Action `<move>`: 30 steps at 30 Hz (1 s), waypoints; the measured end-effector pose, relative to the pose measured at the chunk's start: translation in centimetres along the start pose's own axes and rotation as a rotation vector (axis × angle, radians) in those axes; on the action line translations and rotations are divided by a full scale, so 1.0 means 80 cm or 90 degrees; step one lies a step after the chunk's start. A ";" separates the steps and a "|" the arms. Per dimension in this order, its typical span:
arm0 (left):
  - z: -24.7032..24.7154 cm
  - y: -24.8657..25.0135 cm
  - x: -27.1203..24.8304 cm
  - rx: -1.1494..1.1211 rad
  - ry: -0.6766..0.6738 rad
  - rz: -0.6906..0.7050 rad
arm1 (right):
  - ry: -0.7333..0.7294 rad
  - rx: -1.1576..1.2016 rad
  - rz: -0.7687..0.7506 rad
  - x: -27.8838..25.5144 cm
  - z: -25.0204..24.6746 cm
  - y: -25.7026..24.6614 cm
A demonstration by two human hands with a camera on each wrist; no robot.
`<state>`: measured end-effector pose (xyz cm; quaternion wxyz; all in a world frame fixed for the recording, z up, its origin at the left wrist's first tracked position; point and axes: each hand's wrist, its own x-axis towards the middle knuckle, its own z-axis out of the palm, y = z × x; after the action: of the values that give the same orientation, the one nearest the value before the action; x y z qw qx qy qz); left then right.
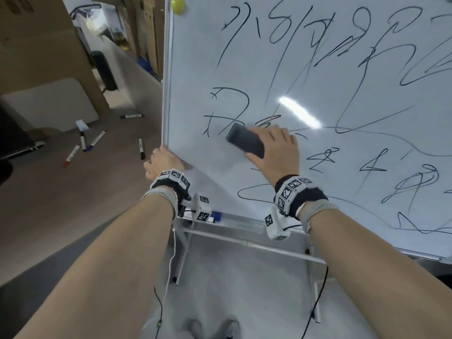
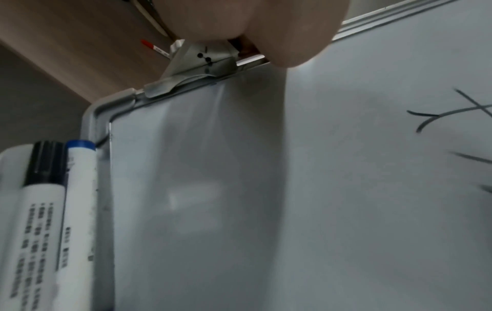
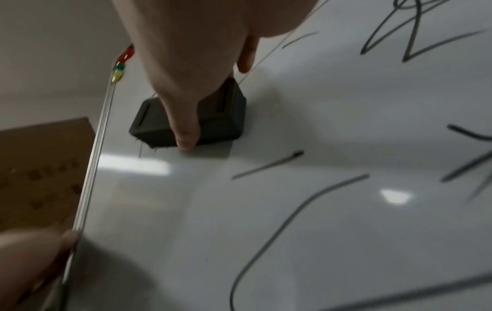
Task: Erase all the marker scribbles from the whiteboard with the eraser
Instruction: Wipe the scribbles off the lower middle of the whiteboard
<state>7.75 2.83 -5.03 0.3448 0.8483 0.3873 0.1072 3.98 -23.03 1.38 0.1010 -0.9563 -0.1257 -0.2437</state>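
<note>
Both arms reach out: right hand [image 1: 274, 145] pinches the light, stiff eraser [image 1: 245, 140] by its sides; left hand [image 1: 162, 162] grips the whiteboard [image 1: 318, 143] edge.

Brown floor [image 1: 73, 192] strewn with loose markers [image 1: 96, 139]
</note>
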 end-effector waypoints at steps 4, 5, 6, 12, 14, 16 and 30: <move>0.011 -0.002 0.007 -0.010 0.037 0.037 | 0.047 -0.003 0.025 -0.005 -0.002 0.016; 0.013 -0.001 0.007 0.005 0.043 0.041 | 0.024 -0.014 0.004 -0.016 0.007 0.015; 0.013 0.000 0.007 0.017 0.044 0.040 | -0.008 -0.018 -0.032 -0.030 0.016 0.014; 0.014 -0.003 0.012 0.003 0.061 0.053 | -0.081 -0.038 -0.074 -0.040 0.021 0.005; 0.011 -0.004 0.007 0.011 0.063 0.056 | -0.011 -0.009 0.024 -0.025 0.004 0.004; 0.009 -0.006 -0.002 0.022 0.063 0.063 | 0.033 -0.003 0.054 -0.011 -0.011 0.006; 0.059 -0.056 -0.129 -0.191 -0.015 -0.400 | -0.226 -0.049 -0.080 -0.119 0.060 0.013</move>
<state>0.28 -5.00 -10.60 0.4865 0.6287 0.6052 0.0417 -1.72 -24.60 -7.55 0.0250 -0.9778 -0.1915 -0.0817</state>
